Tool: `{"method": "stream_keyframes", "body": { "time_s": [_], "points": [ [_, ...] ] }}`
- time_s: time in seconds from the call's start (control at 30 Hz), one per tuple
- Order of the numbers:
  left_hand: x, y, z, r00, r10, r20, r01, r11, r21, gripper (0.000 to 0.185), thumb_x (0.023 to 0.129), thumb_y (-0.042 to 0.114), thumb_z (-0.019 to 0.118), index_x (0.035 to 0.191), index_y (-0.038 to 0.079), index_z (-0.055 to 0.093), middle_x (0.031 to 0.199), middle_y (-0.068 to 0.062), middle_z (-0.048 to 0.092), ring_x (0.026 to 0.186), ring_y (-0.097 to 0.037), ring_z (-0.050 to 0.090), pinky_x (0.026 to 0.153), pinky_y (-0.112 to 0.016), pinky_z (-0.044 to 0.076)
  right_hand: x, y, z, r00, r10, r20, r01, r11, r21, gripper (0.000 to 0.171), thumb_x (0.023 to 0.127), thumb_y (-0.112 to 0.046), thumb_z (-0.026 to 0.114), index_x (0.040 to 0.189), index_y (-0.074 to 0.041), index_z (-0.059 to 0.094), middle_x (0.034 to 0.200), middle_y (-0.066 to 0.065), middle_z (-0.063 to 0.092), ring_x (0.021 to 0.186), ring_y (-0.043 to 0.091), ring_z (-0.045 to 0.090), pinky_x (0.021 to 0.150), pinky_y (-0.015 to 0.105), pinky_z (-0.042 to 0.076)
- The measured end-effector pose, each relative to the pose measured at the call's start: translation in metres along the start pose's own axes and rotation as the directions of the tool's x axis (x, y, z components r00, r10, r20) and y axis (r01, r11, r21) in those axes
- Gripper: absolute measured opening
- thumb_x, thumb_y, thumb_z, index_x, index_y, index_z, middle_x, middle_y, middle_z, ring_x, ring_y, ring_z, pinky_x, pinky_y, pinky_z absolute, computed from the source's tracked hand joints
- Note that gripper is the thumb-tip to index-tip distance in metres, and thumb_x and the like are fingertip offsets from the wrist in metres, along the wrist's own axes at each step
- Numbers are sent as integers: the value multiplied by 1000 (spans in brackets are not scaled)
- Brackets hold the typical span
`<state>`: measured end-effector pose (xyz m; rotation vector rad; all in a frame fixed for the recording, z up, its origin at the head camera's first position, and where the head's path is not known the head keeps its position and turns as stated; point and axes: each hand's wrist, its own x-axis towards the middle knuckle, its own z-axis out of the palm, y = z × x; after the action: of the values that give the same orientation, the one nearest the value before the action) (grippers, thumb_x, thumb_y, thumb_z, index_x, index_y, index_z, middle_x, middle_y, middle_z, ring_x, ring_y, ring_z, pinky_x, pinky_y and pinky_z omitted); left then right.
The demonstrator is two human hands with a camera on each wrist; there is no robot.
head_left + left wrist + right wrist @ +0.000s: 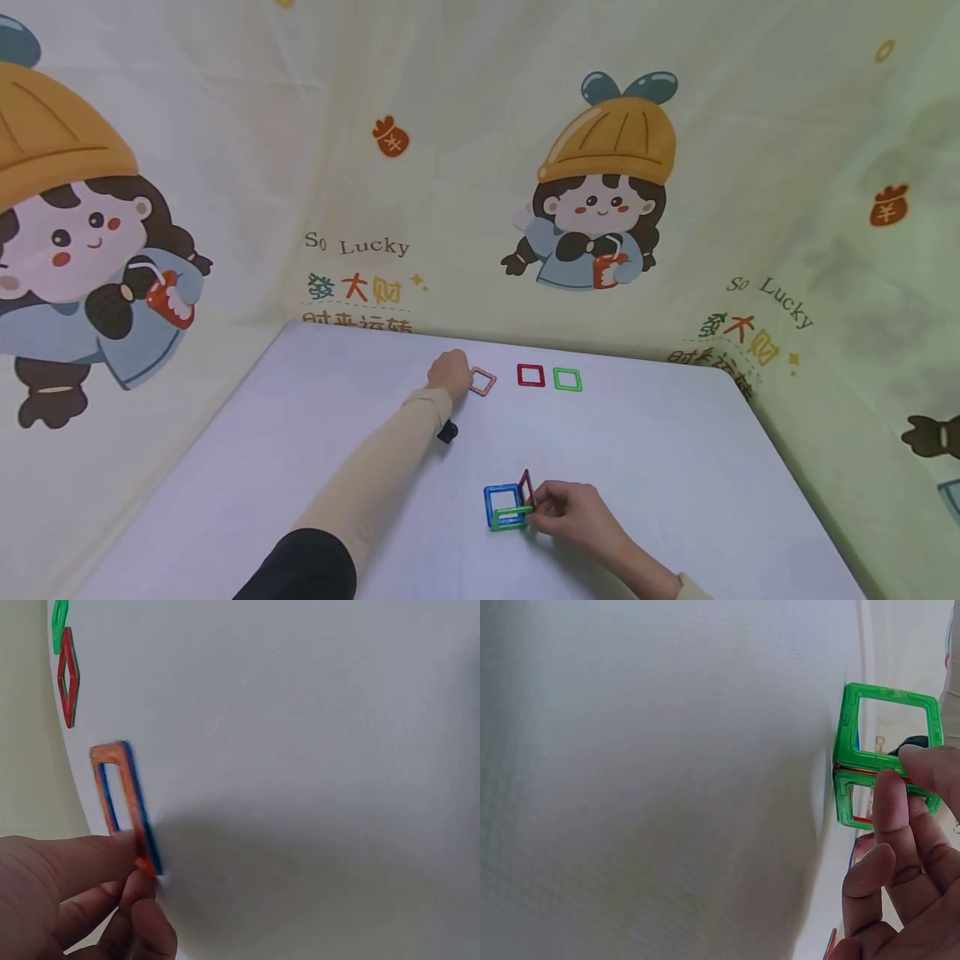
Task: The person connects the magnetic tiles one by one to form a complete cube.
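Two hands are busy at opposite ends of the white table [315, 433]. Near the far edge, the left hand [448, 372] pinches one corner of an orange square frame [482, 381] between thumb and fingertips; the left wrist view shows that frame [120, 802] tipped up on edge, its free side pointing along the far edge toward a red square frame [530, 375] and a green square frame [567, 379], both flat and just apart. Closer to the near edge, the right hand [573, 512] grips a small standing structure [508, 504] of blue, green and red frames, fingers curled on its right side. The orange frame lies straight beyond the structure, so the outstretched left arm is plainly the nearer one to it.
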<state>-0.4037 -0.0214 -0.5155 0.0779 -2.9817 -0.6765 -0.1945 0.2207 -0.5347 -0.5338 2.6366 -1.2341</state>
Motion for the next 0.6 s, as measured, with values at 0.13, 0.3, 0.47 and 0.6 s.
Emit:
{"method": "stream_keyframes", "body": {
  "time_s": [0.13, 0.3, 0.47, 0.6],
  "points": [
    [-6, -2, -3, 993, 119, -16, -118, 990, 76, 16, 94, 1, 63, 79, 1, 67, 78, -14, 71, 75, -26, 70, 70, -43, 60, -1, -2, 3, 1000, 21, 2, -21, 1000, 9, 12, 84, -21, 84, 89, -17, 74, 77, -10, 70, 70, 4, 55, 63, 21, 45],
    [-10, -7, -4, 975, 218, -53, -210, 970, 121, 13, 93, 0, 64, 81, -1, 67, 78, -15, 71, 78, -31, 73, 74, -44, 60, -2, -5, 5, 999, 49, 5, -50, 998, 30, 12, 83, -21, 85, 87, -16, 74, 76, -9, 70, 69, 6, 56, 61, 21, 45],
    [-14, -9, -11, 975, 221, -5, -221, 973, 61, 11, 91, 2, 64, 83, 0, 72, 82, -13, 73, 80, -29, 71, 76, -43, 59, -1, -6, 4, 998, 60, 12, -61, 997, 47, 12, 82, -21, 86, 87, -15, 76, 74, -7, 71, 67, 6, 57, 57, 21, 45],
    [-18, -4, -21, 974, 217, 72, -219, 976, 17, 10, 91, 5, 67, 89, 5, 76, 88, -7, 75, 82, -23, 67, 78, -39, 56, -1, -6, 1, 998, 59, 6, -59, 998, 38, 13, 82, -22, 87, 86, -15, 77, 73, -7, 73, 67, 5, 59, 57, 21, 45]
  ]
}}
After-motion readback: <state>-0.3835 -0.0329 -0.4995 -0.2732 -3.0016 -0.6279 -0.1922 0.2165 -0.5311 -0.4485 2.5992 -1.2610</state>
